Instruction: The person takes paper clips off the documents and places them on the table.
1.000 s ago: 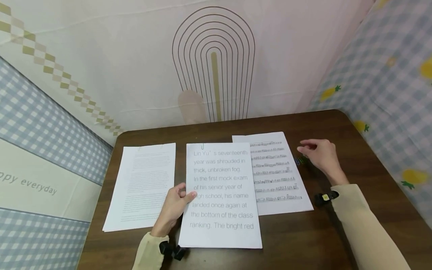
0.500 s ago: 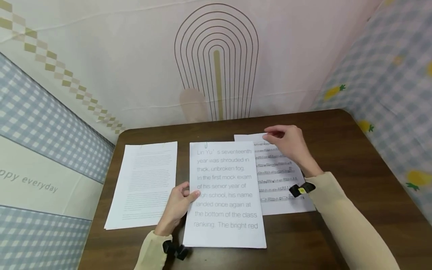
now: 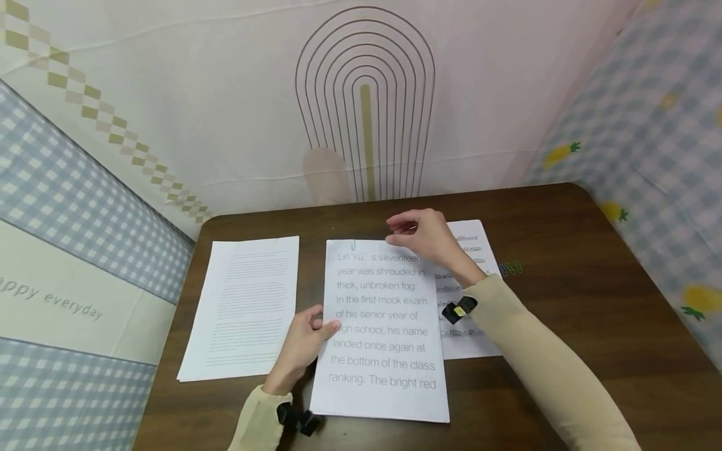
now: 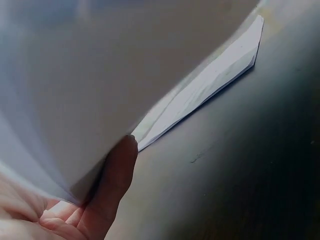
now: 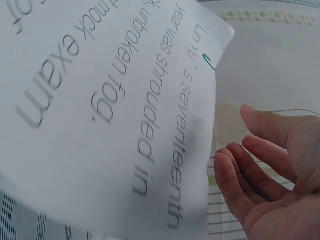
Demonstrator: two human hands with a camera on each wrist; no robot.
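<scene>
My left hand (image 3: 301, 344) holds the left edge of a stack of printed sheets (image 3: 383, 338), thumb on top and fingers beneath. Large text covers the top sheet, and a green paper clip (image 5: 208, 62) sits on its top edge near the left corner. The left wrist view shows the held sheets (image 4: 100, 100) bowed and raised above the table. At the stack's top right corner hovers my right hand (image 3: 423, 235), its fingers loosely bent. In the right wrist view, thumb and fingers stand apart beyond the paper's edge, with nothing visible between them.
Sheet music (image 3: 470, 347) lies under the right forearm, partly covered by the text stack. Several coloured paper clips (image 3: 512, 269) lie to its right. Another stack of printed pages (image 3: 242, 313) is on the left of the brown table (image 3: 564, 238). Printed cloth (image 3: 225, 94) hangs behind.
My right hand has moved left from beside the paper clips, across the sheet music, to the text stack's top right corner. My left hand keeps its hold on the stack.
</scene>
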